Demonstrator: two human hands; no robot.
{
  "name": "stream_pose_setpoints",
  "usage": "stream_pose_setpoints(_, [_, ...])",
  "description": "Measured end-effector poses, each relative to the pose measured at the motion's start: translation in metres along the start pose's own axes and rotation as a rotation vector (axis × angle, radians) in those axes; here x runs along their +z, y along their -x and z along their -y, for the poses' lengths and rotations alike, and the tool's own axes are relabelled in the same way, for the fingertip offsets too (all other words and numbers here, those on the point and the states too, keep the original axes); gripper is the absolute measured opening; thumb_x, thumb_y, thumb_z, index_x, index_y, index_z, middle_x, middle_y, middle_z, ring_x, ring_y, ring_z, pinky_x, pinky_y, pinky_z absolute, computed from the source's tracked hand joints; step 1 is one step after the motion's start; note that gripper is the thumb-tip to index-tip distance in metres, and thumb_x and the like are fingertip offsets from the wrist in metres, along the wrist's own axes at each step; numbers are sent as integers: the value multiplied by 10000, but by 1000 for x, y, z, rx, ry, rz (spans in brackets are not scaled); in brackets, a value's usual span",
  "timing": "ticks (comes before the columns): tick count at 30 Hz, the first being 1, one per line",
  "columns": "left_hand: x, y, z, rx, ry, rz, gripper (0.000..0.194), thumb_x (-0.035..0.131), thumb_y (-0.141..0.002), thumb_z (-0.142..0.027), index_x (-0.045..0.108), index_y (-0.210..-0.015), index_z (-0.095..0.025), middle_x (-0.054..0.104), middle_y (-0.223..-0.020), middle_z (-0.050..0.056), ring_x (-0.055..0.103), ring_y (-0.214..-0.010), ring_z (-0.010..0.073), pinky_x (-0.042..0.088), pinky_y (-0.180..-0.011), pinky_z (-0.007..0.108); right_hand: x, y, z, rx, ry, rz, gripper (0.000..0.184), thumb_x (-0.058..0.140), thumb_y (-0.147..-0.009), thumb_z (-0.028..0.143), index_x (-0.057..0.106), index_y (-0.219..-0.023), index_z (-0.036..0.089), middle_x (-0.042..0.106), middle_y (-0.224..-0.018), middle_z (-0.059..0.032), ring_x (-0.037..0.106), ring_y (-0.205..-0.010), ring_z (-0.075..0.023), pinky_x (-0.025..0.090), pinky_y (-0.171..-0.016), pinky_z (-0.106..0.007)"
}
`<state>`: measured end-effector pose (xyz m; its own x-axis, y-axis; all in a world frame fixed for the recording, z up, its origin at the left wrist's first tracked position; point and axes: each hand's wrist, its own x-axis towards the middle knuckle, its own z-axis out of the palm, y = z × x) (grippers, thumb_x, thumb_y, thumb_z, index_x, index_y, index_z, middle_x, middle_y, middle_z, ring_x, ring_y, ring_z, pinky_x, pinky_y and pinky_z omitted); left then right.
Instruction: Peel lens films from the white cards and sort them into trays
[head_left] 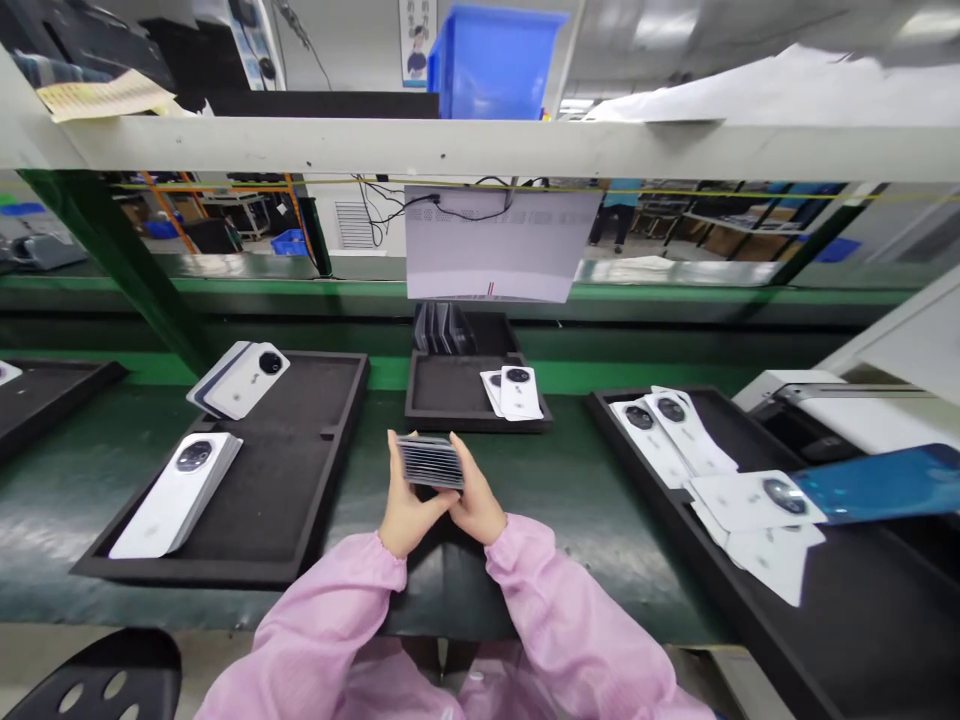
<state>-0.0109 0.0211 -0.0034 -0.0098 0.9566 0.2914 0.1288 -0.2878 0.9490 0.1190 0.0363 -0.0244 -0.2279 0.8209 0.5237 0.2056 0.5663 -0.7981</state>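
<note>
Both hands hold one stack of thin phone-sized panels [432, 463], its layered edges facing me just above the green bench. My left hand [409, 510] is wrapped round the left side, fingers along the edge and thumb low in front. Round the right side closes my right hand [474, 498], its thumb near the left one. Straight ahead lies a small black tray [442, 392] with white phone back covers [520, 393] in its right end. Dark panels [442, 328] lean together in the tray section behind it.
A large black tray [281, 500] on the left carries stacked white phone back covers [169, 500]. To the right, another black tray [862, 620] holds loose covers [757, 500] and a blue panel [885, 487]. A white monitor back [495, 240] stands beyond, below a shelf beam [480, 145].
</note>
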Motion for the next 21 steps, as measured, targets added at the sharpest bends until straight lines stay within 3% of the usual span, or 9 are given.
stream_pose_setpoints(3, [18,-9,2,-17,126,-117,1048,730,-633,-302,24,-1406,-267,307,-1400,145,363,-1300,268,286,-1068,446,1,1,-4,86,39,-83,576,522,-763,187,301,-1294,189,473,-1259,-137,453,-1207,-252,370,-1023,-457])
stream_pose_setpoints(5, [20,-15,2,32,122,-125,958,724,-643,-328,125,-1386,-255,330,-1381,143,372,-1292,268,290,-1066,436,6,-3,-4,144,50,-141,528,537,-769,222,329,-1253,180,502,-1202,-142,497,-1142,-260,411,-973,-459])
stream_pose_setpoints(7, [18,-20,1,75,81,-75,1035,756,-600,-353,105,-1397,-239,302,-1405,160,338,-1311,287,264,-1076,450,12,-6,-1,183,63,-189,508,553,-770,251,349,-1229,173,510,-1160,-147,513,-1092,-272,430,-931,-472])
stream_pose_setpoints(9, [15,-23,1,85,29,-34,1216,806,-524,-354,-11,-1416,-234,272,-1420,179,338,-1307,308,256,-1074,475,17,-8,2,181,80,-201,491,572,-754,248,384,-1202,176,513,-1136,-141,512,-1060,-276,434,-911,-476])
stream_pose_setpoints(11, [12,-23,1,82,-32,-43,1261,813,-522,-347,-70,-1416,-235,283,-1403,185,379,-1277,310,271,-1060,490,17,-8,6,138,91,-168,500,589,-726,218,408,-1191,181,514,-1135,-131,505,-1053,-272,429,-915,-468])
stream_pose_setpoints(14, [6,-24,-1,69,-52,-43,1113,762,-619,-325,-6,-1419,-231,368,-1339,165,447,-1218,277,299,-1046,482,6,-8,8,60,67,-86,564,646,-664,191,427,-1183,188,510,-1140,-120,490,-1081,-266,422,-933,-452])
stream_pose_setpoints(19, [-9,-33,2,34,129,162,1130,739,-654,-279,-89,-1422,-245,462,-1274,141,524,-1139,241,377,-998,463,-19,-16,2,92,-136,81,544,724,-660,289,491,-1149,235,522,-1109,-79,555,-956,-203,512,-730,-326])
stream_pose_setpoints(21, [-14,-37,2,39,143,208,1138,746,-644,-269,-79,-1427,-237,476,-1268,137,514,-1156,244,352,-1020,463,-24,-21,0,108,-178,99,550,727,-669,312,500,-1166,249,517,-1137,-80,557,-966,-200,510,-735,-322])
